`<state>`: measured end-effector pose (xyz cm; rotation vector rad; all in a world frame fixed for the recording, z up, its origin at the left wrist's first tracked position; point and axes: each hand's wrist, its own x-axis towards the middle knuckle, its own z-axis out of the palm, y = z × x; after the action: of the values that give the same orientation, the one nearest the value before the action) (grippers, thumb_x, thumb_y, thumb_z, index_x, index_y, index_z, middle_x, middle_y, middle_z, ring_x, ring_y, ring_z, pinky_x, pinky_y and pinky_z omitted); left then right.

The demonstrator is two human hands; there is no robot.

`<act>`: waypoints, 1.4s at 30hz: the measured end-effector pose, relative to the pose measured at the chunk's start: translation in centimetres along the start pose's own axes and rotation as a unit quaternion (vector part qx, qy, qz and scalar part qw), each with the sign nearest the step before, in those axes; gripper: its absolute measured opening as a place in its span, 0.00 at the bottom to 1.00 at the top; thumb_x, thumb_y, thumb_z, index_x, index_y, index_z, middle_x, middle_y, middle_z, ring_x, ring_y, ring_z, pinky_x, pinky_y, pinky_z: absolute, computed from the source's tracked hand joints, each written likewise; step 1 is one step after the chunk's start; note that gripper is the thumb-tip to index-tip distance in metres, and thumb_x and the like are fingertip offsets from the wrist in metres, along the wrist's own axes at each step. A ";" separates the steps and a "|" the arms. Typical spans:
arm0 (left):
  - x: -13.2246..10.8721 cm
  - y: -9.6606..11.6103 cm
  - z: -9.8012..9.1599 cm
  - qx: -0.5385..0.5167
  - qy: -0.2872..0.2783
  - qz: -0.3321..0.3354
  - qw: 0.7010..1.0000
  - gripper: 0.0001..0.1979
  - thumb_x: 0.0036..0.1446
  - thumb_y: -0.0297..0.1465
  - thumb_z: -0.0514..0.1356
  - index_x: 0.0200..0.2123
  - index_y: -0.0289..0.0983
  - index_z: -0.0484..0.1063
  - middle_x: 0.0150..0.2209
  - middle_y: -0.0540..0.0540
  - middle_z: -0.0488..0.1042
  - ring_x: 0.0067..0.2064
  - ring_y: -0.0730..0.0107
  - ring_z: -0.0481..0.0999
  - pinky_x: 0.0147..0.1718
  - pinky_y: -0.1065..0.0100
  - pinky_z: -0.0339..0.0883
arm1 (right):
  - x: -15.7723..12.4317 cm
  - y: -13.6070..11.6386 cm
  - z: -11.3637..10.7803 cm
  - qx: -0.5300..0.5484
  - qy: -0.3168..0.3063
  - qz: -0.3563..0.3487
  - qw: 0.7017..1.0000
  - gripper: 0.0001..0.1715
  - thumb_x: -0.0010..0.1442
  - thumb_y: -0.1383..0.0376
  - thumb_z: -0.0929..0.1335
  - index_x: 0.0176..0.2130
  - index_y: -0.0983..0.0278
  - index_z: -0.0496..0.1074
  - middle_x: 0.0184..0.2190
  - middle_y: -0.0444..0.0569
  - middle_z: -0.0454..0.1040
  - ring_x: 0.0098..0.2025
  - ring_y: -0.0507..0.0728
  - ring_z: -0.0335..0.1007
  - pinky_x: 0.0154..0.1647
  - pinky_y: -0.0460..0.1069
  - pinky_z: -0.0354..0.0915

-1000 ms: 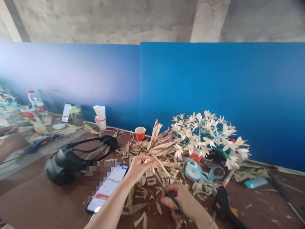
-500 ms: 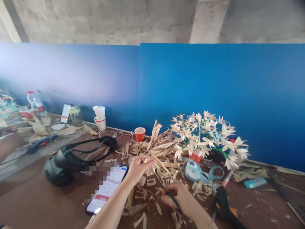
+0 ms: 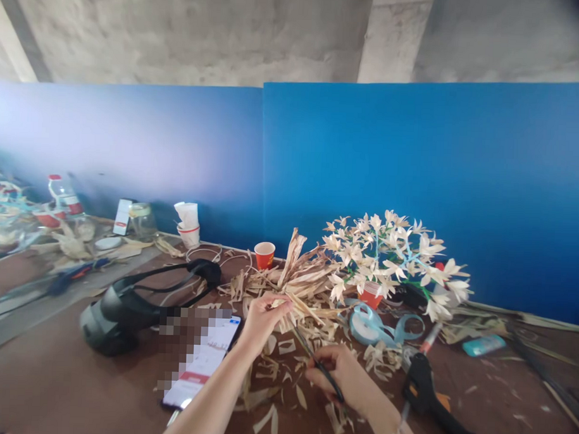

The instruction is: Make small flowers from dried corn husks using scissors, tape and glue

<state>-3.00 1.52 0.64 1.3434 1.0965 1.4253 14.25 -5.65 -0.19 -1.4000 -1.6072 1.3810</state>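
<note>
My left hand [image 3: 266, 314] is closed in a pinch on a small pale piece of dried corn husk [image 3: 281, 303], mostly covered by the fingers. My right hand [image 3: 338, 370] is wrapped round a slim black-handled tool [image 3: 328, 378]. Its thin shaft slants up and left toward the fingertips of my left hand; whether it touches the husk I cannot tell. Just beyond my hands lies a heap of dry corn husks [image 3: 306, 278]. Small cut husk scraps [image 3: 287, 347] are scattered on the brown table between my forearms.
White husk flowers [image 3: 397, 246] stand in a red cup [image 3: 371, 296], beside blue ribbon [image 3: 366, 324]. A black glue gun [image 3: 419, 386] lies right of my right hand. Left are a phone [image 3: 209, 353] and a black headset [image 3: 110, 318]. Another person's arm [image 3: 12, 277] is at far left.
My hands keep nearly the same pose, with the tool in almost the same place. The view has shifted very slightly, and the other person's hand at far left has moved a little.
</note>
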 end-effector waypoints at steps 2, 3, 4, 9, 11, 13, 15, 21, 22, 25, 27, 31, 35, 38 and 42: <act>-0.1 0.1 0.1 -0.012 -0.005 -0.005 1.000 0.15 0.38 0.39 0.65 0.27 0.33 0.77 0.24 0.46 0.73 0.20 0.76 0.65 0.16 0.76 0.54 | 0.1 0.3 0.0 0.000 -0.003 -0.002 1.000 0.09 0.46 0.62 0.67 0.27 0.66 0.69 0.10 0.37 0.60 0.09 0.44 0.49 0.08 0.40 0.47; -0.1 0.1 0.2 -0.018 -0.006 -0.011 1.000 0.15 0.38 0.39 0.65 0.27 0.33 0.77 0.23 0.47 0.72 0.20 0.77 0.64 0.16 0.76 0.53 | 0.2 0.4 0.0 0.002 -0.004 -0.004 1.000 0.09 0.46 0.62 0.67 0.27 0.66 0.69 0.10 0.37 0.60 0.09 0.44 0.49 0.08 0.40 0.47; -0.2 0.1 0.3 -0.025 -0.005 -0.019 1.000 0.15 0.38 0.39 0.65 0.27 0.32 0.77 0.22 0.47 0.71 0.19 0.77 0.63 0.16 0.76 0.53 | 0.2 0.5 0.0 0.004 -0.004 -0.007 1.000 0.09 0.47 0.62 0.67 0.27 0.66 0.69 0.10 0.37 0.60 0.09 0.44 0.50 0.08 0.40 0.48; -0.5 0.2 0.7 -0.059 0.006 -0.055 0.997 0.15 0.39 0.39 0.65 0.27 0.32 0.77 0.18 0.51 0.66 0.18 0.82 0.58 0.16 0.78 0.50 | 0.1 0.1 0.0 0.013 -0.004 -0.005 1.000 0.09 0.46 0.62 0.68 0.26 0.66 0.68 0.10 0.37 0.60 0.09 0.45 0.50 0.08 0.39 0.47; -0.6 0.3 0.8 -0.070 0.010 -0.061 0.996 0.15 0.39 0.38 0.66 0.27 0.31 0.77 0.17 0.52 0.65 0.18 0.82 0.58 0.15 0.78 0.50 | 0.1 -0.1 0.0 0.016 -0.001 0.002 1.000 0.09 0.45 0.62 0.69 0.26 0.66 0.68 0.10 0.37 0.60 0.09 0.44 0.50 0.07 0.39 0.46; -0.6 0.4 0.9 -0.081 0.015 -0.068 0.994 0.15 0.38 0.38 0.66 0.27 0.31 0.77 0.17 0.52 0.65 0.18 0.83 0.58 0.15 0.78 0.49 | 0.1 -0.1 0.0 0.018 0.002 0.008 1.000 0.09 0.45 0.62 0.69 0.26 0.66 0.68 0.10 0.37 0.60 0.09 0.44 0.50 0.07 0.39 0.47; -0.7 0.4 1.1 -0.094 0.020 -0.079 0.992 0.16 0.38 0.38 0.67 0.27 0.31 0.77 0.17 0.51 0.66 0.17 0.83 0.58 0.15 0.79 0.50 | 0.2 -0.1 0.1 0.019 0.003 0.006 1.000 0.09 0.45 0.62 0.69 0.26 0.66 0.68 0.10 0.37 0.60 0.10 0.45 0.50 0.08 0.40 0.48; -1.1 0.1 1.6 -0.135 0.030 -0.090 0.986 0.15 0.39 0.39 0.66 0.25 0.31 0.76 0.18 0.49 0.69 0.17 0.83 0.58 0.15 0.78 0.50 | 0.4 0.1 0.3 0.025 0.008 -0.005 1.000 0.10 0.46 0.61 0.68 0.25 0.66 0.67 0.10 0.37 0.60 0.10 0.45 0.51 0.08 0.40 0.49; -1.1 0.0 1.7 -0.143 0.033 -0.091 0.985 0.15 0.39 0.39 0.66 0.25 0.31 0.76 0.18 0.50 0.69 0.17 0.83 0.58 0.15 0.78 0.50 | 0.4 0.0 0.3 0.025 0.007 -0.004 1.000 0.10 0.46 0.61 0.68 0.25 0.66 0.67 0.10 0.37 0.60 0.10 0.45 0.51 0.08 0.40 0.49; -1.3 -0.2 1.9 -0.154 0.039 -0.092 0.983 0.14 0.40 0.38 0.66 0.26 0.31 0.76 0.19 0.50 0.69 0.18 0.83 0.58 0.16 0.78 0.50 | 0.3 -0.1 0.4 0.027 0.007 0.002 1.000 0.10 0.46 0.61 0.68 0.25 0.66 0.67 0.10 0.37 0.60 0.10 0.45 0.52 0.08 0.40 0.49; -1.4 -0.3 2.0 -0.154 0.040 -0.092 0.983 0.14 0.41 0.38 0.66 0.26 0.31 0.76 0.19 0.49 0.69 0.18 0.83 0.58 0.16 0.78 0.49 | 0.2 -0.2 0.4 0.031 0.008 0.003 0.999 0.09 0.46 0.61 0.68 0.25 0.66 0.67 0.10 0.37 0.60 0.10 0.45 0.52 0.08 0.40 0.49; -1.6 -0.3 2.1 -0.152 0.037 -0.090 0.983 0.15 0.42 0.38 0.65 0.25 0.30 0.76 0.18 0.50 0.68 0.18 0.82 0.58 0.16 0.77 0.49 | 0.1 -0.4 0.5 0.033 0.010 0.001 0.999 0.09 0.47 0.62 0.67 0.24 0.66 0.67 0.10 0.37 0.59 0.10 0.45 0.50 0.08 0.40 0.48; -1.7 -0.1 2.2 -0.169 0.040 -0.094 0.980 0.16 0.41 0.39 0.65 0.23 0.30 0.75 0.19 0.50 0.67 0.19 0.81 0.59 0.17 0.76 0.51 | 0.1 -0.4 0.6 0.040 0.016 0.005 0.999 0.10 0.45 0.61 0.68 0.25 0.66 0.67 0.11 0.37 0.60 0.10 0.45 0.52 0.08 0.40 0.48; -1.9 0.0 2.3 -0.180 0.047 -0.098 0.978 0.16 0.40 0.39 0.65 0.24 0.30 0.75 0.19 0.50 0.67 0.20 0.80 0.60 0.17 0.76 0.52 | 0.1 -0.6 0.8 0.044 0.019 0.016 0.999 0.12 0.44 0.60 0.69 0.26 0.66 0.67 0.10 0.37 0.60 0.11 0.46 0.53 0.09 0.40 0.50; -2.1 0.0 2.5 -0.190 0.059 -0.110 0.974 0.15 0.40 0.40 0.65 0.25 0.31 0.75 0.20 0.50 0.67 0.20 0.79 0.61 0.18 0.77 0.53 | 0.0 -0.9 1.1 0.043 0.028 0.028 0.998 0.14 0.43 0.58 0.69 0.27 0.66 0.68 0.09 0.37 0.60 0.11 0.46 0.53 0.10 0.41 0.51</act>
<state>-0.43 -0.40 0.19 0.8497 0.9539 1.4714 13.00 -5.90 0.33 -1.4286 -1.4664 1.4137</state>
